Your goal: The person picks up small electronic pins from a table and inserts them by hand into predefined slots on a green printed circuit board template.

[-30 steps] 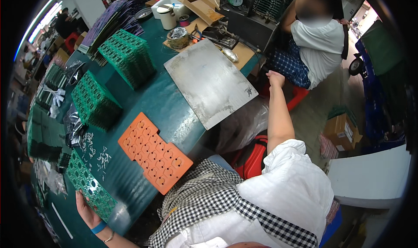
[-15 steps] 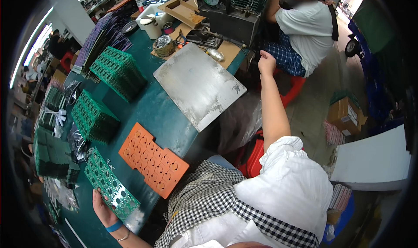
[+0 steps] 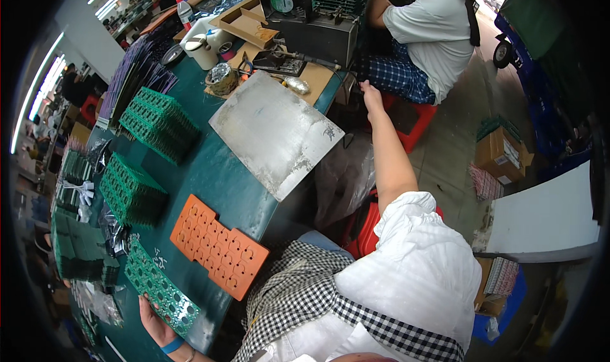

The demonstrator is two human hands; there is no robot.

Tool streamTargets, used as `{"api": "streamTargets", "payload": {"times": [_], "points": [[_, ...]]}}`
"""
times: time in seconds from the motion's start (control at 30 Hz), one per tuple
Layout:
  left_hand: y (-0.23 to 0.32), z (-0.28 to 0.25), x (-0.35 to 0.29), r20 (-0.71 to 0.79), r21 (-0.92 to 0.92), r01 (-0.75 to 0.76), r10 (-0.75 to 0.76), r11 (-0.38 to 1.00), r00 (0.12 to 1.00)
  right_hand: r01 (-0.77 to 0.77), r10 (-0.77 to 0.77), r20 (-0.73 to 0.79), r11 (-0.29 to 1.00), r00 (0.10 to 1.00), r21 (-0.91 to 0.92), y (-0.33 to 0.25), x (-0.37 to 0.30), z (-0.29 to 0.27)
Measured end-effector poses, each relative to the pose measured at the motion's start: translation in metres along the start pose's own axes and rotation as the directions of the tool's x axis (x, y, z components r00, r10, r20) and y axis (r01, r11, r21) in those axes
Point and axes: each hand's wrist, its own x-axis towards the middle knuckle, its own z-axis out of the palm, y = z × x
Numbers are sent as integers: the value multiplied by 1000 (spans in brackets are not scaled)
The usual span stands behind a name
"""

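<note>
My left hand [image 3: 156,324] grips the near edge of a green circuit board panel [image 3: 160,287], dotted with holes and pads, at the table's lower left. Beside it on the table lies an orange plate [image 3: 218,246] with rows of small holes and grooves. My right arm stretches far forward past the table's right edge. The right hand [image 3: 372,97] is closed, its fingertips near the end of the soldering gear at the table's far corner; what it holds, if anything, is hidden. Left of that arm, a bare grey metal plate [image 3: 274,133] overhangs the table edge.
Two stacks of green boards [image 3: 159,123] stand on the left, with purple boards [image 3: 136,66] behind. A tin of crumpled foil [image 3: 221,79], a white mug [image 3: 201,52] and a black fan box [image 3: 316,38] stand farther back. A seated co-worker [image 3: 427,47] is at the far right.
My right hand has moved left toward the table's far corner, its fingers now pointing forward. My left hand still holds the board. The whole view has shifted slightly.
</note>
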Motion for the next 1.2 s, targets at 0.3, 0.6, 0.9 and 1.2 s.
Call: {"api": "streamTargets", "payload": {"times": [0.3,0.6,0.9,1.2], "points": [[0,10,-1,-3,-19,6,-6,1000,1000,-151,157,-79,985,984,83,-19,6,18],[-26,9,25,142,4,-8,8,1000,990,-229,248,-65,948,966,221,-23,11,13],[-73,39,22,261,133,72,-105,988,959,511,-491,-259,859,832,12,-96,-104,69],[-95,58,27,230,297,117,-190,948,954,833,-377,926,510,-6,213,-145,-365,172]]}}
